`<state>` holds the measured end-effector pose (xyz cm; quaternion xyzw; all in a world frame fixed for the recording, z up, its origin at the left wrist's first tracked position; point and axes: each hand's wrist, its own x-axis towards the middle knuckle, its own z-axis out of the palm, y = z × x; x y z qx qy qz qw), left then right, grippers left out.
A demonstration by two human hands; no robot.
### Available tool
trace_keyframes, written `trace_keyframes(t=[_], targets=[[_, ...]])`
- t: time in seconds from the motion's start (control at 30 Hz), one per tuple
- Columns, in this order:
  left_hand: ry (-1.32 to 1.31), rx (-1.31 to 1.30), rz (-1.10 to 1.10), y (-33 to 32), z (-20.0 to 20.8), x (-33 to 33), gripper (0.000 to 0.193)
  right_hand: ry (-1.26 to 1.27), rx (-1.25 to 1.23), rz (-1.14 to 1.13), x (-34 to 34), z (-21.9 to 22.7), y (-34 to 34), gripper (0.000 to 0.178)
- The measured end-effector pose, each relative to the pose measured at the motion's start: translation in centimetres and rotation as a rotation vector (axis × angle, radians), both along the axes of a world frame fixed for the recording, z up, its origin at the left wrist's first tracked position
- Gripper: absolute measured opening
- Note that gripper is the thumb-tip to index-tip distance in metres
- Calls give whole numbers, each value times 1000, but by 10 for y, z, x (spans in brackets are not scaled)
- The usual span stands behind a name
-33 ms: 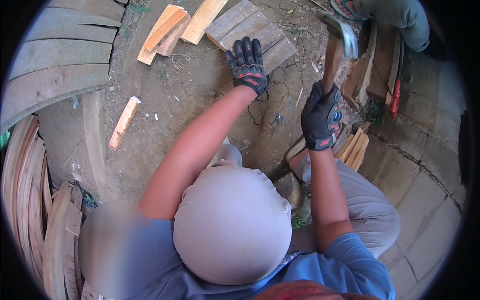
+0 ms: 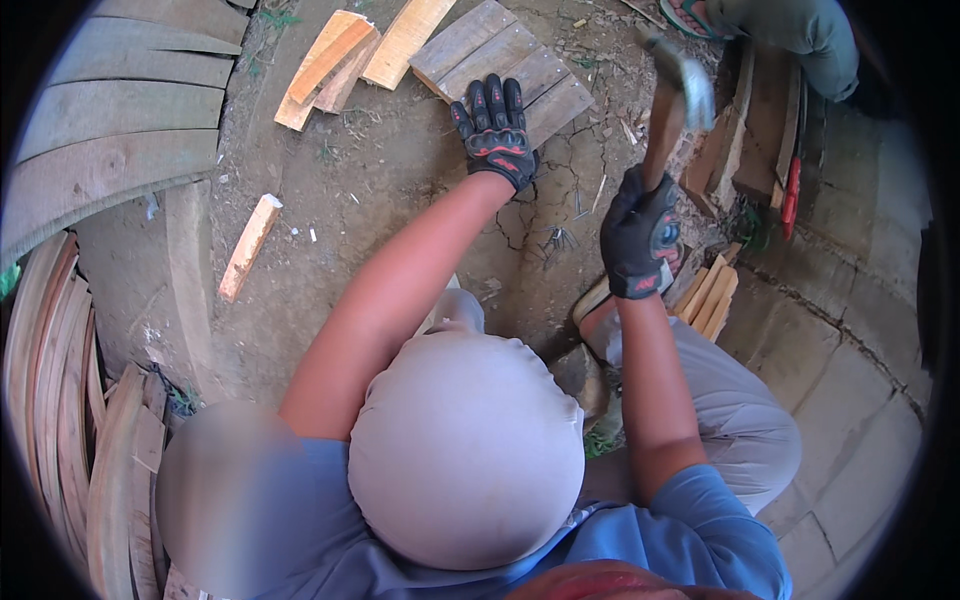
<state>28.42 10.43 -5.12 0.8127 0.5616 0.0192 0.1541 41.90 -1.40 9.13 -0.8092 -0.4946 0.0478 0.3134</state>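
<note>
My left hand (image 2: 497, 138), in a black glove with red trim, lies flat with fingers stretched over the near edge of a small panel of weathered grey boards (image 2: 480, 50). My right hand (image 2: 642, 235), gloved alike, is wrapped round the wooden handle of a hammer (image 2: 661, 135). The hammer's metal head points away from me and is smeared by motion. It hangs to the right of the panel, apart from it. On the dirt between my hands lies a little heap of nails (image 2: 560, 238).
Cut wood blocks (image 2: 335, 65) lie left of the panel, and a single short stick (image 2: 249, 247) is nearer. Stacked planks (image 2: 60, 370) fill the left side. Thin wood strips (image 2: 710, 298) sit by my right leg. A red-handled tool (image 2: 791, 195) and another person's leg (image 2: 800, 40) are at right.
The hammer head has shifted slightly down and is more blurred. My right wrist has turned a little. My left hand stays on the panel.
</note>
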Motion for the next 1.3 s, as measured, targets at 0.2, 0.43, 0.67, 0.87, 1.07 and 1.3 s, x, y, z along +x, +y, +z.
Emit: trace_keyframes(t=[0.2, 0.43, 0.67, 0.87, 1.07, 1.3], targets=[[78, 16, 20, 15, -1, 8, 120, -181, -342, 24, 3, -6, 8, 26], [43, -49, 0, 3, 12, 10, 120, -169, -541, -45, 12, -41, -2, 29], [10, -89, 28, 5, 10, 5, 122, -141, -52, -30, -1, 2, 2, 29], [94, -129, -17, 1, 18, 13, 121, -158, -554, 60, 7, -41, 0, 29], [79, -171, -25, 10, 19, 5, 121, -59, 11, 30, 3, -14, -1, 27], [35, -254, -48, 13, 30, 10, 101, -88, -223, -5, 8, -41, 17, 25]])
